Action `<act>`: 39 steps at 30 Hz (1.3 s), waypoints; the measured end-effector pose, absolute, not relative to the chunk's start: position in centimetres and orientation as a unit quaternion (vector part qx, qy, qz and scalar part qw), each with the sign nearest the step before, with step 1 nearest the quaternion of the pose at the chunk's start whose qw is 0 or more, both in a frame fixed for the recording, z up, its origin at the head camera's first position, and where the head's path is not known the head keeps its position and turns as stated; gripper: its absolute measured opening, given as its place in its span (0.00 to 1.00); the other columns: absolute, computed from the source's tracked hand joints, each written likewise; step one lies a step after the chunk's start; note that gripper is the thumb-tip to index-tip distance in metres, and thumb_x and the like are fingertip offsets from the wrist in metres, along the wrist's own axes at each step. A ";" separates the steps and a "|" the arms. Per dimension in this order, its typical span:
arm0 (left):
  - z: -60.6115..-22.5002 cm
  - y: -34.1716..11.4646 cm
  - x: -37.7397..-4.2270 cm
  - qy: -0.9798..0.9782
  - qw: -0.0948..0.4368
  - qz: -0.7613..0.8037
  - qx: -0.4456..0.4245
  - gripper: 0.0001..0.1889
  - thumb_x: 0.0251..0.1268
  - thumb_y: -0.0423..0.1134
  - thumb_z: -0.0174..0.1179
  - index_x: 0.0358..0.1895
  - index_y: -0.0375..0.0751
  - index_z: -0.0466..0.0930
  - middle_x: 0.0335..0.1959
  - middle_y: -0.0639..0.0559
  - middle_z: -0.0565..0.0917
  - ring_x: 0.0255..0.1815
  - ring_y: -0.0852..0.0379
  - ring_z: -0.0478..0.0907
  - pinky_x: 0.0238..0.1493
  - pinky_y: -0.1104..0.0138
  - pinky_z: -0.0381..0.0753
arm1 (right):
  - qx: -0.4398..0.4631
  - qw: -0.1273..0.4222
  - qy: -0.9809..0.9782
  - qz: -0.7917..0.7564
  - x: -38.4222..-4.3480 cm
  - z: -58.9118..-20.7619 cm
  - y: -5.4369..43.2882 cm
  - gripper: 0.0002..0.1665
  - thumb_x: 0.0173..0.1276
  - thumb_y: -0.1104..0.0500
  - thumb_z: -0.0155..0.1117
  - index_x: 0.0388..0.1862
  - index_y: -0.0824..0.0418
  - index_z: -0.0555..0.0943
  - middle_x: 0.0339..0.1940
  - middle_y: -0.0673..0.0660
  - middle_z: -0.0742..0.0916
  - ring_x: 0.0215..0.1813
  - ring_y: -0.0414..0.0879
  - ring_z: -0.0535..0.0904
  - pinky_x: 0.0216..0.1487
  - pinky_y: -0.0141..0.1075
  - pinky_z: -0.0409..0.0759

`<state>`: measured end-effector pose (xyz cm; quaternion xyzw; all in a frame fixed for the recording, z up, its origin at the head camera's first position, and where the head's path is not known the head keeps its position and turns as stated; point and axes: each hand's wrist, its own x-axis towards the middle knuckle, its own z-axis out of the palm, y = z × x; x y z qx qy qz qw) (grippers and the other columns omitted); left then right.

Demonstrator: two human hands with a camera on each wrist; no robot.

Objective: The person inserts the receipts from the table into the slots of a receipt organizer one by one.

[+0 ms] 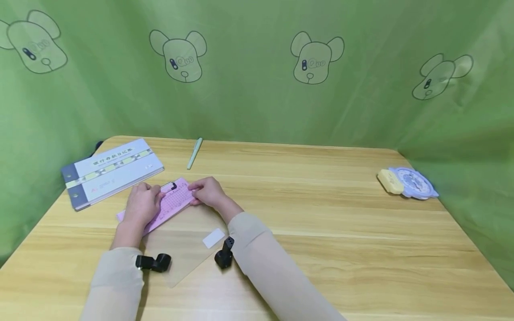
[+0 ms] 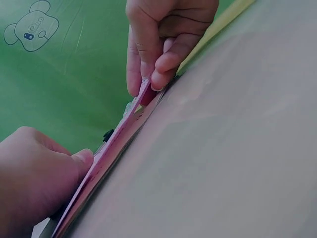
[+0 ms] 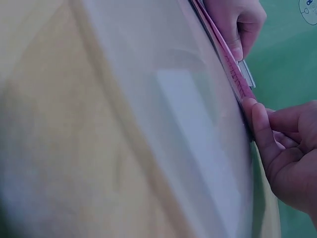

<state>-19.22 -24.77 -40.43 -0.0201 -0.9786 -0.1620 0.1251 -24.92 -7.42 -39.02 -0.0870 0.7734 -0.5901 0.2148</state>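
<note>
A stack of pink printed sheets (image 1: 173,203) with grid lines slants between my two hands. Near its upper edge is a metal clip (image 1: 168,187) with a black end. My left hand (image 1: 141,205) grips the stack's left part, its thumb beside the clip. The right end is pinched by my right hand (image 1: 209,192), and the right wrist view shows that thumb (image 3: 261,121) against the edge. From below the pink sheets a clear plastic cover (image 1: 182,258) spreads toward me, bearing a white label (image 1: 213,238). Seen edge-on in the left wrist view, the sheets part slightly near the right fingers.
Behind my left hand lies a white and grey ledger book (image 1: 114,171). A pale green pen (image 1: 194,154) is near the back edge. At the far right sit a yellow block (image 1: 390,181) and a round lilac item (image 1: 415,183). A green curtain (image 1: 257,107) hangs behind the wooden table (image 1: 321,214).
</note>
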 end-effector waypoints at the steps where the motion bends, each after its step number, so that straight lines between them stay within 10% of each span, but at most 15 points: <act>1: -40.4 -24.7 -19.2 -0.979 0.125 -0.161 -0.020 0.14 0.60 0.36 0.50 0.44 0.29 0.74 0.35 0.33 0.70 0.39 0.40 0.64 0.43 0.52 0.62 | -0.087 0.215 0.770 -0.594 -24.9 -39.1 -7.3 0.13 0.56 0.75 0.53 0.41 0.71 0.78 0.25 0.58 0.78 0.17 0.43 0.76 0.23 0.31 0.77; 24: -40.4 -25.1 -19.5 -0.973 0.128 -0.192 -0.020 0.19 0.56 0.38 0.49 0.45 0.24 0.73 0.37 0.30 0.73 0.41 0.37 0.65 0.45 0.50 0.62 | -0.093 0.219 0.751 -0.616 -23.6 -39.7 -4.9 0.12 0.56 0.73 0.56 0.40 0.69 0.78 0.24 0.57 0.81 0.20 0.42 0.76 0.22 0.31 0.77; 39: -37.1 -26.7 -19.3 -0.965 -0.043 -0.259 -0.017 0.24 0.57 0.39 0.51 0.52 0.22 0.66 0.47 0.28 0.70 0.50 0.33 0.64 0.50 0.48 0.62 | -0.250 0.226 0.835 -0.436 -22.4 -37.8 -3.0 0.17 0.60 0.59 0.57 0.48 0.64 0.75 0.33 0.52 0.81 0.32 0.39 0.76 0.29 0.28 0.74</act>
